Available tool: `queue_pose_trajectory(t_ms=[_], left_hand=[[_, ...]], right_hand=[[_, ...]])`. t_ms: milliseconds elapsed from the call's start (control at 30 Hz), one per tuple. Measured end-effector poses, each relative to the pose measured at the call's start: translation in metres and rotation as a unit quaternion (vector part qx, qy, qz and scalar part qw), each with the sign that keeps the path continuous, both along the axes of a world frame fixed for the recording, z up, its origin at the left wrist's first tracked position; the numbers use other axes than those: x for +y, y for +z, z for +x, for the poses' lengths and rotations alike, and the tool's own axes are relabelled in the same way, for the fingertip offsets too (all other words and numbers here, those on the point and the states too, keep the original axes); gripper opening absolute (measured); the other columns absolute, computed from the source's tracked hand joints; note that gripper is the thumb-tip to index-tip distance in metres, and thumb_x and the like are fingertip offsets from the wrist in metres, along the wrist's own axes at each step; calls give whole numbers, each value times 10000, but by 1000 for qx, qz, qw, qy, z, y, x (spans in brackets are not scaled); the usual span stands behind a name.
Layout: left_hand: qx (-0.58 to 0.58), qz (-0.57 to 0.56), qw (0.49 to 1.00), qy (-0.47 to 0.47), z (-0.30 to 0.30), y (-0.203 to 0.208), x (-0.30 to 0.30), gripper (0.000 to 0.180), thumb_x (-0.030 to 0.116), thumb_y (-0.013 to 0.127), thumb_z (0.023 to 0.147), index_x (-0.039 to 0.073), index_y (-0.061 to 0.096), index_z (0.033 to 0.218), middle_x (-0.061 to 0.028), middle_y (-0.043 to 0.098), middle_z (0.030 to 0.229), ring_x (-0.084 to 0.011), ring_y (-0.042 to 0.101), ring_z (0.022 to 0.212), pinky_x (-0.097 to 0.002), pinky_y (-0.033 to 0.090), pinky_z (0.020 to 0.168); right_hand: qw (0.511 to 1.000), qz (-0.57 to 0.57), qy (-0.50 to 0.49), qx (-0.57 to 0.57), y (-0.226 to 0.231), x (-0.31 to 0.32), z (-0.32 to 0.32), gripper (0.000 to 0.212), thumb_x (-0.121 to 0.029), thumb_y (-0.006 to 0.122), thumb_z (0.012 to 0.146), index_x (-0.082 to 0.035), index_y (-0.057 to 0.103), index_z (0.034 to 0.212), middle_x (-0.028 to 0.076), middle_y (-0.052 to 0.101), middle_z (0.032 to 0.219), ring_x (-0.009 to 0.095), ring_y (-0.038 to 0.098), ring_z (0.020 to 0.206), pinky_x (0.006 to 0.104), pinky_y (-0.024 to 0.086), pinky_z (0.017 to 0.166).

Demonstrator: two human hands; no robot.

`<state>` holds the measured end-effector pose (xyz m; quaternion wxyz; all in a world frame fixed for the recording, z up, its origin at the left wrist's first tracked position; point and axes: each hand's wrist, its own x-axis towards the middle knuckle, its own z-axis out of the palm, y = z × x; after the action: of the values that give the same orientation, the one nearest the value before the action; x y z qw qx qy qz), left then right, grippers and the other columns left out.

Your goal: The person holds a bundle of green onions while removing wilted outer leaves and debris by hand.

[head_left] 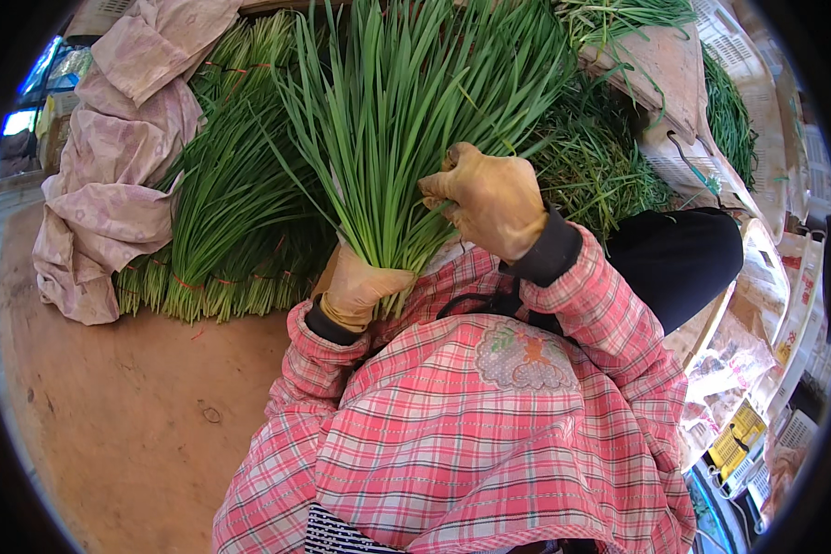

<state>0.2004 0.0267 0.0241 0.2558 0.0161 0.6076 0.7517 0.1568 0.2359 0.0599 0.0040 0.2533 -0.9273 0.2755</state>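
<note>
A large bunch of garlic chives (392, 138) fans out in front of me, its long flat green leaves pointing away. My left hand (360, 288), in a tan glove, is wrapped round the pale stem ends of this bunch. On the right side of the leaves is my right hand (489, 201), also gloved, with its fingers curled and thumb and forefinger close together. Whether a leaf is pinched between them is too small to make out. Left of the held bunch lie tied bundles of chives (222, 212), banded with thin red ties near their cut ends.
A pinkish patterned cloth (111, 185) drapes over the bundles' left side. Under them is a wooden board (148, 397). Loose chive leaves (596, 157) are heaped at right, beside a white plastic crate (683, 166). My dark-trousered knee (679, 258) sticks out there. More crates stand farther right.
</note>
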Motion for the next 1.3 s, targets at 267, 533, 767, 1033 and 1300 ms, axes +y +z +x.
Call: queue_pose_trajectory(t_ms=[267,533,767,1033,1300], left_hand=[[9,18,1000,-10,2,-13,-8,598,6,725,645,-16,527,1209,-78,602,1135,-184,573,1006,-330,444,904],[-10,50,999,-4,3,-13,-7,517,0,738,669,-20,563,1155,-93,621,1092,-183,593,951,-317,468,858],[-48,53,997,-2,1,-11,-15,510,-19,728,664,-33,557,1144,-114,635,1034,-199,623,878,-319,505,786],[-107,80,991,6,2,-4,-18,517,-50,689,657,-32,543,1153,-117,631,1041,-220,625,906,-325,507,808],[-126,71,989,-21,-2,-6,-24,550,-49,661,637,-43,519,1169,-143,627,1037,-238,634,890,-341,527,783]], right_hand=[[989,-8,-69,132,18,14,33,228,-108,731,643,-101,673,864,128,603,1132,234,632,728,335,510,585],[946,-257,-199,-7,-13,33,52,228,-3,692,722,-42,673,946,137,576,1178,185,621,874,275,509,698],[871,-417,-244,-90,-21,52,61,209,143,601,767,27,633,937,104,567,1140,145,576,948,248,470,827],[851,-425,-300,-75,-32,86,63,186,150,617,737,30,641,878,94,587,1117,151,575,959,254,476,831],[835,88,-544,2,-48,214,78,159,-228,670,780,-88,682,855,138,657,803,303,652,764,360,500,679]])
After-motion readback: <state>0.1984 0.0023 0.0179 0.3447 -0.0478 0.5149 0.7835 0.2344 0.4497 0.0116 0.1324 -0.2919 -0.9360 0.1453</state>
